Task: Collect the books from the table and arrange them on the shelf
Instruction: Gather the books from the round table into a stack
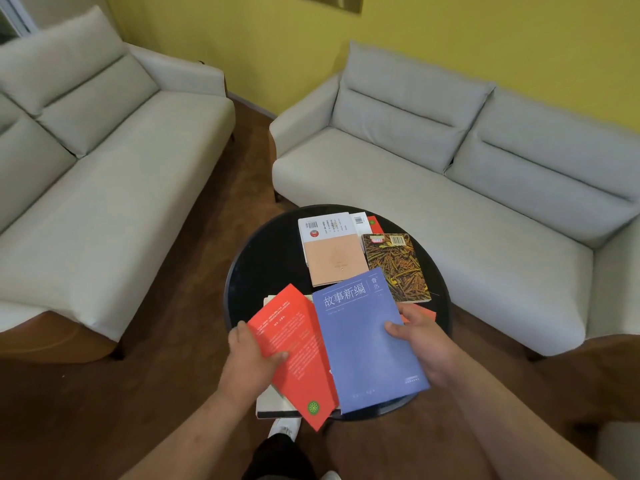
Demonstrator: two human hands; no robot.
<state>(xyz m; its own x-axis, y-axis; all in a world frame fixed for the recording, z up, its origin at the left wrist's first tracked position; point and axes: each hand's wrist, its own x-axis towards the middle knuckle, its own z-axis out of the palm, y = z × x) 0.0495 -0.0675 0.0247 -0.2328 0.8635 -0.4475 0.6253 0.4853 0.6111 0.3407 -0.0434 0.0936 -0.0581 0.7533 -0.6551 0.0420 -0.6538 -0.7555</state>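
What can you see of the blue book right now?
The blue book is a thin, closed paperback, matte periwinkle cover up, white Chinese title near its far edge. The right hand grips its right edge, thumb on top. Its left edge overlaps the red book, above the black table.

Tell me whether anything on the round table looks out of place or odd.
Nothing looks damaged or spilled. The books on the round table lie at mismatched angles: the peach book and the patterned book are skewed. A white book under the red book, which the left hand grips, seems to jut past the table's near edge.
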